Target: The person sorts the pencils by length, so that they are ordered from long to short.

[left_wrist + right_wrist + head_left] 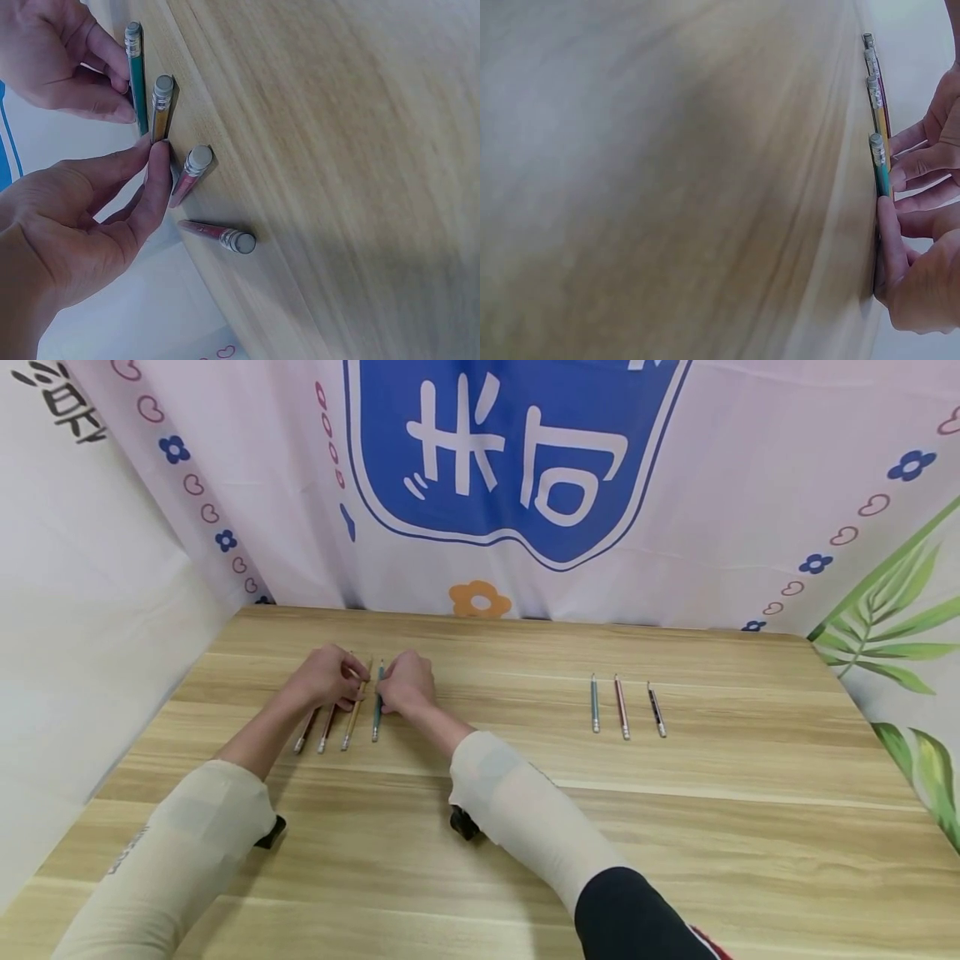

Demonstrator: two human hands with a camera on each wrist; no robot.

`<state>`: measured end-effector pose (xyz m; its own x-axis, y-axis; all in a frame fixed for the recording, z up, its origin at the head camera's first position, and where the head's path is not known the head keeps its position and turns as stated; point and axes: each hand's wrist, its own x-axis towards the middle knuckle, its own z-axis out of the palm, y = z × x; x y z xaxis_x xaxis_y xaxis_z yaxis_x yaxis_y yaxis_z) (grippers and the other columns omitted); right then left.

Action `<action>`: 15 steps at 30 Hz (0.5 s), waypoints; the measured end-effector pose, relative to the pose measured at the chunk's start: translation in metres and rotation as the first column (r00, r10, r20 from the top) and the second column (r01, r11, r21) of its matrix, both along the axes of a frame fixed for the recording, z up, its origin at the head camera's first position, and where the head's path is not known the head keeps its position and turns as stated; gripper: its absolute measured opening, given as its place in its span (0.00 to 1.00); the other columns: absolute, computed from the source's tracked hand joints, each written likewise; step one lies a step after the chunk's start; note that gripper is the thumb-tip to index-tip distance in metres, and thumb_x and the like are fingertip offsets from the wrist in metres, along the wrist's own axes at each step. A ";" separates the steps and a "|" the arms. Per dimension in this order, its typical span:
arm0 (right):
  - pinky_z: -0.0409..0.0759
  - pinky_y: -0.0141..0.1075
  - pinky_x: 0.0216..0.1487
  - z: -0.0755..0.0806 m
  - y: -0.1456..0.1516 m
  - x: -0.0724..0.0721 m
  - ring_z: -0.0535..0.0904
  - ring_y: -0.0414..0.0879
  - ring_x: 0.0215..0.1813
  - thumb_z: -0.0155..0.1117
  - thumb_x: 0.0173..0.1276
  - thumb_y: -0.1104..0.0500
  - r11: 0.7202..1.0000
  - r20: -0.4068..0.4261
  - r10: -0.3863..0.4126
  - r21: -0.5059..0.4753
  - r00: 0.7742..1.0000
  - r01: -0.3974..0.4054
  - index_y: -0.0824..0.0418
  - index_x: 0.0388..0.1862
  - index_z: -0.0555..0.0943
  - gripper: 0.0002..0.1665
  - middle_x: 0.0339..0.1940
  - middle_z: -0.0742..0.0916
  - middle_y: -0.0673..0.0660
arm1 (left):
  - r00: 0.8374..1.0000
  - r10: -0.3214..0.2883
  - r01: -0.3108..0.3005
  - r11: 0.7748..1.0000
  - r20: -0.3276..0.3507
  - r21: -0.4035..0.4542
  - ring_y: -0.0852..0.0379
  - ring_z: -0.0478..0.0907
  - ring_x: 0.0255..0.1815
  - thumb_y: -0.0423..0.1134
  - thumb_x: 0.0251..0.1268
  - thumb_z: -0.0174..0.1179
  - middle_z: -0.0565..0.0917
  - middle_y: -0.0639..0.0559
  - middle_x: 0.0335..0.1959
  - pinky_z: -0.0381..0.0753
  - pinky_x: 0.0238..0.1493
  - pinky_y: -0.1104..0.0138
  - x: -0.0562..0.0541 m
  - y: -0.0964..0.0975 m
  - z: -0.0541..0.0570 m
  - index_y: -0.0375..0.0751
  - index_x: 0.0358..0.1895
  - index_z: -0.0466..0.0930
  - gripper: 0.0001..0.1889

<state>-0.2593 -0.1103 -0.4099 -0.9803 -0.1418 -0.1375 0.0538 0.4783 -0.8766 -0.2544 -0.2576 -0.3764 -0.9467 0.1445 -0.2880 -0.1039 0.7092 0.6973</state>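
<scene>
Slim yellow pencil (352, 722) was pinched by left hand (327, 677), slim green pencil (377, 720) by right hand (407, 682), seemingly for alignment

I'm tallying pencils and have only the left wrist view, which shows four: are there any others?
Observer: Yes, three more: a slim light-blue pencil, a slim dark-red pencil and a slim black pencil.
Operator: Where do they lie?
Observer: On the right half of the wood-grain table, well to the right of the bare right hand.
Operator: Are those three touching?
Observer: No, gaps separate them.
</scene>
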 end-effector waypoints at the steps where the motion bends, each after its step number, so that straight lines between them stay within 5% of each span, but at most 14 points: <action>1: 0.84 0.27 0.18 0.000 0.000 0.000 0.82 0.40 0.14 0.69 0.67 0.70 1.000 0.001 -0.003 -0.006 1.000 0.003 0.62 0.17 0.80 0.18 0.17 0.85 0.54 | 1.000 0.001 -0.001 1.000 0.000 -0.001 0.57 0.84 0.27 0.16 0.64 0.62 0.80 0.39 0.32 0.92 0.31 0.64 0.000 0.000 0.000 0.16 0.53 0.80 0.14; 5: 0.84 0.26 0.20 0.000 0.000 0.001 0.82 0.38 0.16 0.70 0.67 0.70 1.000 0.001 -0.014 -0.012 1.000 0.014 0.65 0.34 0.88 0.03 0.29 0.89 0.57 | 1.000 -0.005 0.005 1.000 0.003 0.005 0.57 0.84 0.27 0.16 0.64 0.62 0.80 0.39 0.31 0.92 0.31 0.64 0.001 0.000 0.001 0.15 0.53 0.79 0.14; 15: 0.85 0.26 0.20 -0.002 0.002 0.001 0.83 0.39 0.18 0.68 0.66 0.71 0.999 0.001 -0.004 -0.033 1.000 0.004 0.65 0.47 0.88 0.12 0.32 0.89 0.55 | 1.000 -0.017 0.017 1.000 -0.006 -0.002 0.57 0.83 0.28 0.17 0.65 0.61 0.79 0.41 0.30 0.92 0.32 0.64 0.001 -0.001 -0.001 0.16 0.53 0.79 0.14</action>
<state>-0.2587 -0.1086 -0.4122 -0.9808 -0.1420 -0.1340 0.0568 0.4492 -0.8916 -0.2536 -0.2584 -0.3774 -0.9457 0.1604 -0.2828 -0.0875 0.7122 0.6965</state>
